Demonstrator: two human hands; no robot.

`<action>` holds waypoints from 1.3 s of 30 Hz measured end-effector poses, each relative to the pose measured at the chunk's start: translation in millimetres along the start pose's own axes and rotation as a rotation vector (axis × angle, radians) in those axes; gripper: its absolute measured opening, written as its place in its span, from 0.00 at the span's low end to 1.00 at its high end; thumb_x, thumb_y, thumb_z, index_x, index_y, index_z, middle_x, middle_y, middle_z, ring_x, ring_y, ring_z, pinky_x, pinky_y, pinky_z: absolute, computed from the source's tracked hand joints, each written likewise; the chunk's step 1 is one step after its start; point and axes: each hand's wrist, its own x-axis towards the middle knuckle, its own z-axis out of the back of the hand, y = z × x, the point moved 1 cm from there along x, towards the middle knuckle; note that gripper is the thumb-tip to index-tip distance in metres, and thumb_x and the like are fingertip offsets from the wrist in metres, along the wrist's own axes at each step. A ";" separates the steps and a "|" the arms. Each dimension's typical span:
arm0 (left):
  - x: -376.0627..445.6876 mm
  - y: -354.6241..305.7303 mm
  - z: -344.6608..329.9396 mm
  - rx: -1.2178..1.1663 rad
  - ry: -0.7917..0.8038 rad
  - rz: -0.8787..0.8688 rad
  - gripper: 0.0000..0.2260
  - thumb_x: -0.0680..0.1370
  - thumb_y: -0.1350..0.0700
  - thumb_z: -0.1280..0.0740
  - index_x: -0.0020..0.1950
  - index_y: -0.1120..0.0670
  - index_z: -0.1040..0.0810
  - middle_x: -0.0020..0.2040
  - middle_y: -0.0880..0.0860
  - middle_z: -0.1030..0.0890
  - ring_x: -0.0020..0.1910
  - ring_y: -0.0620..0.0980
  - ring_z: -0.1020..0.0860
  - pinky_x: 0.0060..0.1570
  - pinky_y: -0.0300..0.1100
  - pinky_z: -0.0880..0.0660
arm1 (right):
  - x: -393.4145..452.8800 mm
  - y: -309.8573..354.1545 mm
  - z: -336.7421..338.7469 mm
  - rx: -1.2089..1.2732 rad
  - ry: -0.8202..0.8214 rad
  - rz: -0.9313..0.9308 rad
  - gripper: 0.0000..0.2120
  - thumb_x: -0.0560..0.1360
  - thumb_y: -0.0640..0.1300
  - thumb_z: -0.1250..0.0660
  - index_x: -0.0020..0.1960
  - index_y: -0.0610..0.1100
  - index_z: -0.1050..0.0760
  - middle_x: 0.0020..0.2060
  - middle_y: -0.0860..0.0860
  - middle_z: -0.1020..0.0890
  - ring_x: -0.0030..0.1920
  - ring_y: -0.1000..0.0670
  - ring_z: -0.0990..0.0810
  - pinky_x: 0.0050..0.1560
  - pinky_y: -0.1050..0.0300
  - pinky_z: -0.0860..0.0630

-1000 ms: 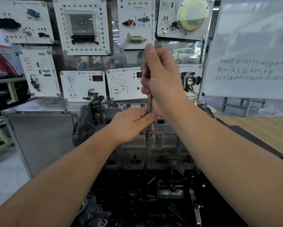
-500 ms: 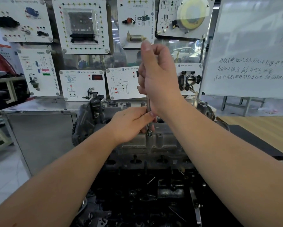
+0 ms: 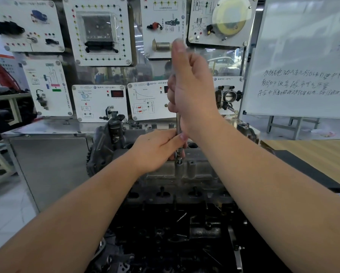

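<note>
A grey engine cylinder head (image 3: 194,174) sits in front of me on a dark engine block (image 3: 175,237). A thin metal tool shaft (image 3: 178,125) stands upright, its lower tip on a bolt (image 3: 179,161) on top of the head. My right hand (image 3: 190,91) grips the tool's upper end, fingers wrapped round it, thumb on top and blurred. My left hand (image 3: 157,148) pinches the shaft just above the bolt.
Behind the engine stands a steel cabinet (image 3: 47,166) and a wall of white training panels (image 3: 100,30) with car parts, including a throttle body (image 3: 227,96). A whiteboard (image 3: 303,56) with writing stands at the right, above a wooden table (image 3: 312,152).
My right hand has risen slightly and turned on the tool's top; its thumb is now blurred. My left hand stays at the shaft's base.
</note>
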 end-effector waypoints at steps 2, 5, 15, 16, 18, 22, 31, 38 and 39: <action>0.3 -1.0 -0.1 0.009 0.004 0.002 0.18 0.85 0.39 0.46 0.46 0.43 0.21 0.40 0.31 0.18 0.40 0.34 0.20 0.49 0.39 0.26 | -1.7 -2.2 1.0 -0.014 -0.025 0.050 0.11 0.83 0.53 0.36 0.48 0.47 0.31 0.26 0.56 0.30 0.25 0.55 0.38 0.26 0.60 0.38; 1.3 -0.9 -0.4 0.022 0.006 -0.003 0.18 0.85 0.39 0.46 0.47 0.43 0.20 0.41 0.33 0.17 0.39 0.35 0.20 0.50 0.39 0.25 | -3.0 -2.3 3.6 -0.007 -0.044 0.075 0.09 0.84 0.50 0.37 0.47 0.48 0.30 0.27 0.54 0.29 0.26 0.54 0.37 0.26 0.60 0.37; 2.7 3.3 -0.6 -0.174 0.044 -0.013 0.19 0.77 0.34 0.42 0.49 0.45 0.19 0.44 0.41 0.13 0.44 0.45 0.15 0.59 0.55 0.21 | 1.3 3.9 6.2 0.002 0.041 -0.047 0.17 0.86 0.52 0.41 0.43 0.44 0.24 0.29 0.52 0.22 0.27 0.52 0.29 0.29 0.59 0.32; 2.8 3.2 0.0 -0.206 0.052 -0.020 0.20 0.76 0.33 0.41 0.49 0.47 0.19 0.44 0.43 0.13 0.47 0.48 0.15 0.59 0.58 0.21 | 2.0 5.1 6.1 0.003 0.034 -0.072 0.18 0.86 0.52 0.42 0.42 0.44 0.23 0.28 0.52 0.22 0.27 0.53 0.29 0.29 0.59 0.32; 3.8 4.0 1.3 -0.240 0.056 -0.026 0.22 0.73 0.32 0.39 0.50 0.47 0.19 0.45 0.45 0.13 0.49 0.51 0.15 0.60 0.60 0.22 | 3.8 6.6 4.4 0.016 0.036 -0.143 0.20 0.86 0.53 0.43 0.42 0.44 0.23 0.26 0.53 0.26 0.26 0.54 0.32 0.29 0.60 0.35; 5.8 3.4 2.4 -0.139 0.032 -0.047 0.19 0.73 0.31 0.41 0.46 0.41 0.17 0.45 0.41 0.14 0.49 0.45 0.16 0.61 0.56 0.23 | 3.4 4.2 1.2 0.078 0.040 -0.179 0.20 0.85 0.56 0.45 0.41 0.46 0.27 0.23 0.56 0.33 0.23 0.55 0.40 0.28 0.58 0.42; 6.7 4.9 3.3 -0.150 0.016 -0.074 0.13 0.83 0.42 0.35 0.52 0.50 0.17 0.44 0.41 0.14 0.44 0.45 0.16 0.47 0.46 0.22 | -0.9 -6.9 8.9 -0.038 -0.037 0.153 0.14 0.86 0.49 0.43 0.44 0.45 0.28 0.30 0.51 0.29 0.27 0.53 0.34 0.28 0.59 0.36; 0.2 4.5 1.5 -0.124 0.004 -0.107 0.09 0.80 0.44 0.38 0.53 0.44 0.20 0.45 0.38 0.14 0.43 0.40 0.17 0.55 0.50 0.20 | 4.6 -8.6 10.6 0.162 0.030 -0.083 0.23 0.86 0.56 0.47 0.45 0.43 0.24 0.25 0.54 0.35 0.25 0.54 0.41 0.26 0.60 0.44; 0.1 3.9 0.8 -0.112 -0.004 -0.105 0.10 0.79 0.43 0.38 0.53 0.45 0.20 0.44 0.38 0.14 0.44 0.39 0.17 0.56 0.50 0.20 | 4.0 -9.9 10.8 0.160 0.040 -0.061 0.21 0.86 0.57 0.47 0.45 0.44 0.25 0.25 0.55 0.35 0.24 0.55 0.41 0.25 0.61 0.43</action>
